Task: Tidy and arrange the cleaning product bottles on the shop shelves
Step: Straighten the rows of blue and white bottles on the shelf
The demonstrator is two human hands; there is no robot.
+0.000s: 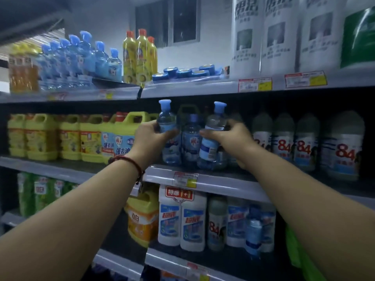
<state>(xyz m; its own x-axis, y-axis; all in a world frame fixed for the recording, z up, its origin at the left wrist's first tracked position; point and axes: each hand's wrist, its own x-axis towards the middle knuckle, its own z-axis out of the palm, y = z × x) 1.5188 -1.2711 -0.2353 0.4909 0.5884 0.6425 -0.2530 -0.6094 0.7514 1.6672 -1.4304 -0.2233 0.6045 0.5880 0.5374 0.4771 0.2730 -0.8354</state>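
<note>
Bottles of clear liquid cluster at the centre of the frame on the middle shelf. The left hand is wrapped round the shoulder of the left clear bottle, which stands upright, its pale blue cap just under the shelf above. The right hand grasps the right clear bottle round its waist; this one leans, its pale blue cap tipped toward the right of the frame. Between the two stands the middle bottle, with a darker blue cap, just beside both. A red cord bracelet circles the left wrist.

Left of centre on the same shelf, yellow-green jugs with handles stand in a row. Right of centre, white bottles marked 84 line up. A price tag sits on the shelf's front edge below the held bottles.

On the top shelf, from upper left toward upper right, come blue-capped spare bottles, yellow bottles with orange caps, flat blue tubs and tall white packs.

Below centre stand white bottles with blue labels under a red 1+1 tag, an orange-yellow jug just left of them, and green bottles at lower left.
</note>
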